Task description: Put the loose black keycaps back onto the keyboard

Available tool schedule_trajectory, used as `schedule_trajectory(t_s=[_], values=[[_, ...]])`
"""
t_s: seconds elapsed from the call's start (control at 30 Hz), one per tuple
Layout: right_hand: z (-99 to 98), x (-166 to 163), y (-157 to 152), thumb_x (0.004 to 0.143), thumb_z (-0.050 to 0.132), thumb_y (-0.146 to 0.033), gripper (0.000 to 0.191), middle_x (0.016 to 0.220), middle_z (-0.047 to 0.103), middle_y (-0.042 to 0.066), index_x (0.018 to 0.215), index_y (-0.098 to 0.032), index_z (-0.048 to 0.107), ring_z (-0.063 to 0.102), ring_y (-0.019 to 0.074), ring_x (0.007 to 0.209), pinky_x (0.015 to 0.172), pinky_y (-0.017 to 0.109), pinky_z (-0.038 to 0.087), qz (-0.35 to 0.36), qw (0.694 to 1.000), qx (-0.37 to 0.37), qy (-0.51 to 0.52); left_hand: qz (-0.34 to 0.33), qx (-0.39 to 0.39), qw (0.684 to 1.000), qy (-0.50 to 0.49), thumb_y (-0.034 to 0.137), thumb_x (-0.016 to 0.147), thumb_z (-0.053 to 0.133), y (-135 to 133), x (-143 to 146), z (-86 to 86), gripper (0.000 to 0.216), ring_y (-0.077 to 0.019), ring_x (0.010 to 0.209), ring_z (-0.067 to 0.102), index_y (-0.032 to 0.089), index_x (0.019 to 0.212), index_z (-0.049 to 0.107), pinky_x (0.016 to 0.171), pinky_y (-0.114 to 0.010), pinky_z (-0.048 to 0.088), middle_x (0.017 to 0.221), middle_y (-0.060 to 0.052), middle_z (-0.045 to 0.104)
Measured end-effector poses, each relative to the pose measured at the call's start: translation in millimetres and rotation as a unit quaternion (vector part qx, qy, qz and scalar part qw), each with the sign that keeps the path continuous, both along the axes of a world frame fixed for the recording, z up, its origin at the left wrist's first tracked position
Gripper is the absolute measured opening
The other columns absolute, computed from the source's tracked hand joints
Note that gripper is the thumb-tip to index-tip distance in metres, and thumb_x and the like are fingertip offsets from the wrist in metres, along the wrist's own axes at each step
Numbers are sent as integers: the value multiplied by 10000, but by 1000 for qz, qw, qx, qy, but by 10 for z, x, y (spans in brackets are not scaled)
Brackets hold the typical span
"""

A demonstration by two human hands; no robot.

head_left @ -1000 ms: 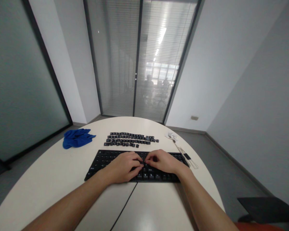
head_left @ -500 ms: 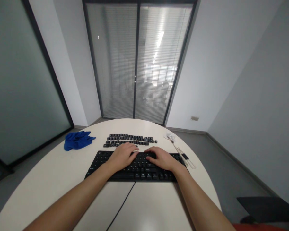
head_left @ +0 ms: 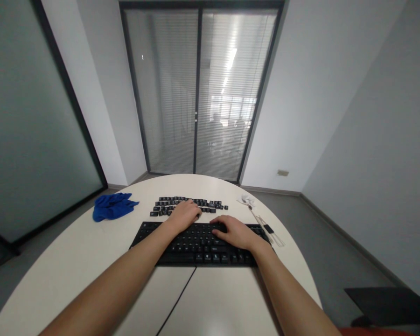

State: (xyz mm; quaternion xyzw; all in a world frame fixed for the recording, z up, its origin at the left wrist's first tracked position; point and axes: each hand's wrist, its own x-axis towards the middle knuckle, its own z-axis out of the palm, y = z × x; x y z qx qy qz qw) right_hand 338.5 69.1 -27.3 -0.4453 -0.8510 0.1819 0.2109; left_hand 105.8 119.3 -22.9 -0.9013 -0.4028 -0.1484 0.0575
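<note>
— Found what at the far left?
— Noted a blue cloth (head_left: 112, 207), crumpled on the pale round surface (head_left: 73, 266), well apart from everything else.
— And next along?
— Counted several rows of loose black keycaps (head_left: 213, 206), laid out just beyond the far edge of the black keyboard (head_left: 196, 245). Saw the left hand (head_left: 185, 215) stretched past that edge and set down on the middle of the keycaps, fingers curled downward. Could not tell whether closed on a cap or merely touching.
— And toward the right?
— Found the right hand (head_left: 235, 232) palm down on the keyboard's upper keys, right of middle, fingers loosely bent and slightly apart, clamped on nothing visible.
— Anything past that?
— Made out a small white thing (head_left: 247, 199) near the surface's far right edge, and a slim clear tool (head_left: 270, 231) with a dark part, lying just beside the keyboard's right end. Too small to name more closely.
</note>
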Motion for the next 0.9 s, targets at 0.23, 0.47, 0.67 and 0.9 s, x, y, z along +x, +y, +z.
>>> schedule_trajectory(t_s=[0.23,0.47,0.67,0.9], values=[[13,1,-6,882,626,-330,340,1178,717,106,1185,-187,687,643,265,1100,1013,412,466,-3,1000,-9,-6,19,-8,997,-69,235,888,683,-262,-56,57,162,-258,1013,633,220,1038,742,884,-375,491,1028,-57,755],[22,3,-15,882,626,-337,344,1198,707,106,1186,-187,681,633,269,1122,1023,422,459,-11,1000,-8,-13,16,-135,955,-264,282,867,716,-744,-296,-115,132,-221,975,666,245,987,758,911,-364,503,1014,-19,761],[26,6,-22,885,625,-337,348,1213,703,109,1195,-186,675,629,267,1136,1041,426,450,-17,1000,-10,-8,9,-180,947,-267,276,846,741,-836,-329,-161,161,-220,972,670,255,1002,772,905,-358,505,1012,-22,762],[0,17,-11,883,631,-335,341,1201,705,104,1190,-193,676,635,263,1118,1030,420,455,-12,1000,-6,-7,-37,-180,946,-268,292,902,687,-817,-331,-225,166,-211,993,663,271,1039,779,909,-364,517,1032,-29,774]])
